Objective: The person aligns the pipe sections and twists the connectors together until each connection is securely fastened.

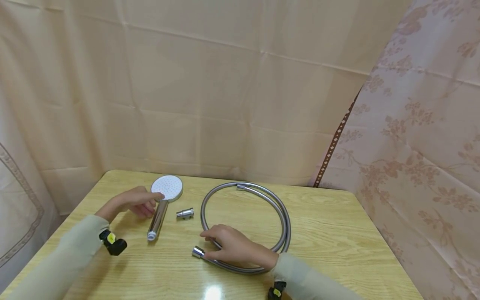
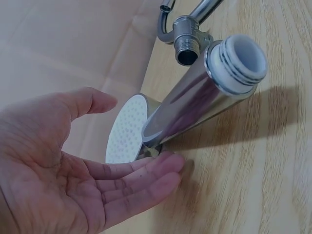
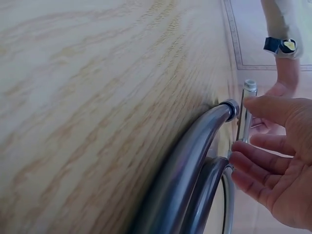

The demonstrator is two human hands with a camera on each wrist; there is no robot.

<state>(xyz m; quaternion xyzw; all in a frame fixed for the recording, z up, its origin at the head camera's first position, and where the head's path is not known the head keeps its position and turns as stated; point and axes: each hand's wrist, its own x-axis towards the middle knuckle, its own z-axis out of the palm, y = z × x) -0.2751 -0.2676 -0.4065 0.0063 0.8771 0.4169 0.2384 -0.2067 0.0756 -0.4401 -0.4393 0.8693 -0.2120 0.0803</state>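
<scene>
A handheld shower head (image 1: pixel 167 187) with a white spray face and chrome handle lies on the table at left. My left hand (image 1: pixel 138 201) is beside it, fingers extended and thumb apart; in the left wrist view the fingertips come right up to the neck below the spray face (image 2: pixel 127 129). The handle's white threaded end (image 2: pixel 246 63) points toward that camera. A coiled metal shower hose (image 1: pixel 287 223) lies to the right. Over its near-left part is my right hand (image 1: pixel 236 246), fingers loosely extended, close to the chrome end nut (image 1: pixel 197 251).
Between shower head and hose lies a small chrome threaded fitting (image 1: pixel 185 214). The hose's other end (image 1: pixel 241 187) is at the back of the coil. A beige curtain (image 1: pixel 225 104) hangs behind the wooden table (image 1: pixel 337 250), with a flowered cloth (image 1: pixel 423 146) at right.
</scene>
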